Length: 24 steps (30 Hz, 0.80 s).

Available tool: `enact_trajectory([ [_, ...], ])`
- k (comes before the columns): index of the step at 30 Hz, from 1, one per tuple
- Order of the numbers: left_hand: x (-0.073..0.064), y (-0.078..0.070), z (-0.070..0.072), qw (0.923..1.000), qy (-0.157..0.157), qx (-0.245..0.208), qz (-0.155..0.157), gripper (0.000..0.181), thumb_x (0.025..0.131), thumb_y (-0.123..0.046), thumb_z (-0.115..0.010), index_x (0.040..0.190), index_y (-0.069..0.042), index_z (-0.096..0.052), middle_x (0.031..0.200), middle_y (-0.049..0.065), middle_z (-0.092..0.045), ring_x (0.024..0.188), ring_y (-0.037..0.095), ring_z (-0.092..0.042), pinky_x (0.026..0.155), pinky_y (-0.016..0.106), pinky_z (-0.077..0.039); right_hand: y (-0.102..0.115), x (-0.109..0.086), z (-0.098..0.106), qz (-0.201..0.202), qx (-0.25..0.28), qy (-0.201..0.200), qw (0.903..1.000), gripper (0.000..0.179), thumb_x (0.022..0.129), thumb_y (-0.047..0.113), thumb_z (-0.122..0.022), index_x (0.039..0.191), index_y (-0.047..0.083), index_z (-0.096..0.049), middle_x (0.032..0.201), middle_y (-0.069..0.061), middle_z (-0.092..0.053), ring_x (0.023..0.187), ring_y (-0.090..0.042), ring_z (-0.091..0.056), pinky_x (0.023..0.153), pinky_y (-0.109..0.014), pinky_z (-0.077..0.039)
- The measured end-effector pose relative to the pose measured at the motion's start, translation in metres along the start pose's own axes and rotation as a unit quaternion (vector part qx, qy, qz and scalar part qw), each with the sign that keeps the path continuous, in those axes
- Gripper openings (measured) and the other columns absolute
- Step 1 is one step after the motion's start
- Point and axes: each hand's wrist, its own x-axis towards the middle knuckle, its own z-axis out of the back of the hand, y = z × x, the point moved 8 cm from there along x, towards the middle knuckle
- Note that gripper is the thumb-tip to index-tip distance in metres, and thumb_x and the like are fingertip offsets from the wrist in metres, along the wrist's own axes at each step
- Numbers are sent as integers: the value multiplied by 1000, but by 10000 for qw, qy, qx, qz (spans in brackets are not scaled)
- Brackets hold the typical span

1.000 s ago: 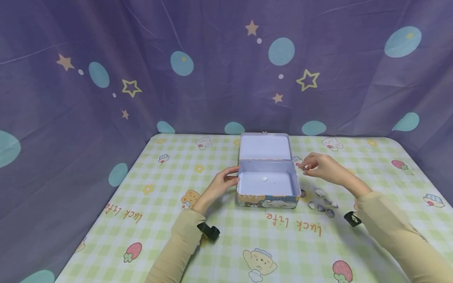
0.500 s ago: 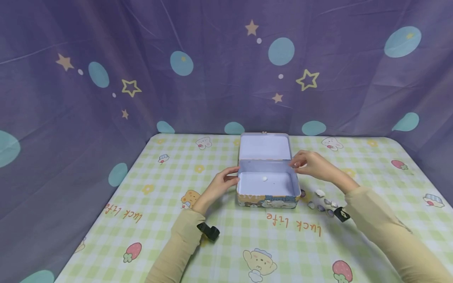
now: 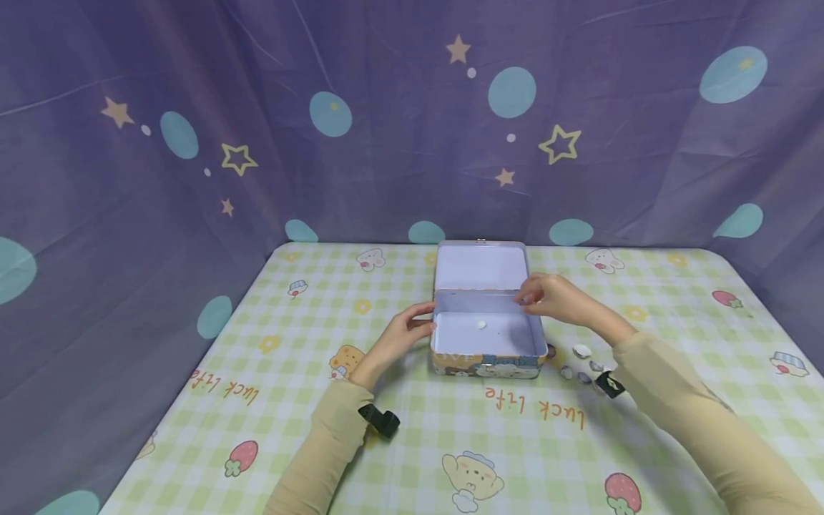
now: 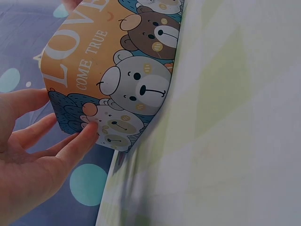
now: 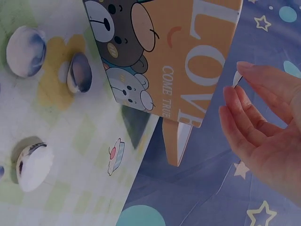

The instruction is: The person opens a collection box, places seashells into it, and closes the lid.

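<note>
A tin lunch box (image 3: 487,367) stands with its lid (image 3: 481,267) raised, printed with cartoon bears and lettering on its sides. Inside, one small white shell (image 3: 481,325) lies on the pale floor. My left hand (image 3: 400,337) touches the box's left side with extended, spread fingers; in the left wrist view the fingertips (image 4: 89,134) rest on its printed wall. Above the right rear part of the box is my right hand (image 3: 558,299). Between thumb and fingers it pinches a small seashell (image 5: 237,77), seen mostly edge-on in the right wrist view.
Several seashells, among them a white shell (image 3: 582,351) and a dark purple shell (image 5: 80,73), lie right of the box. My right sleeve (image 3: 676,390) passes over part of that group. A checked tablecloth (image 3: 309,307) covers the table, and a purple curtain (image 3: 399,179) hangs behind.
My right hand has moved left with the pinched seashell, from beside the box to over its opening. The left hand and the box have stayed in place.
</note>
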Motion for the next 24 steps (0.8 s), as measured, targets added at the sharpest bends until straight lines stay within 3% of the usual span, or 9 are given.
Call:
enact_trajectory([
  [8, -1, -2, 0, 10000, 5, 46, 19, 45, 88, 2, -48, 129, 11, -34, 131, 31, -33, 113, 44, -42, 93, 36, -43, 4, 9, -7, 191, -41, 153, 9997, 14, 73, -4, -65, 86, -1, -68, 84, -7, -58, 73, -17, -56, 59, -22, -49],
  [19, 1, 1, 0, 10000, 33, -3, 41, 46, 88, 1, -49, 129, 12, -33, 132, 31, -32, 114, 44, -41, 93, 35, -43, 2, 16, -20, 151, 9, 495, 9987, 14, 75, -3, -64, 89, -1, -67, 83, -9, -59, 72, -16, -55, 60, -24, -48],
  [24, 5, 12, 2, 10000, -16, -11, 2, 46, 88, -2, -51, 129, 9, -35, 132, 29, -35, 113, 42, -43, 93, 33, -44, 4, 18, -22, 212, -29, 506, 9985, 14, 74, -3, -65, 88, -2, -67, 83, -9, -59, 72, -17, -55, 60, -24, -49],
])
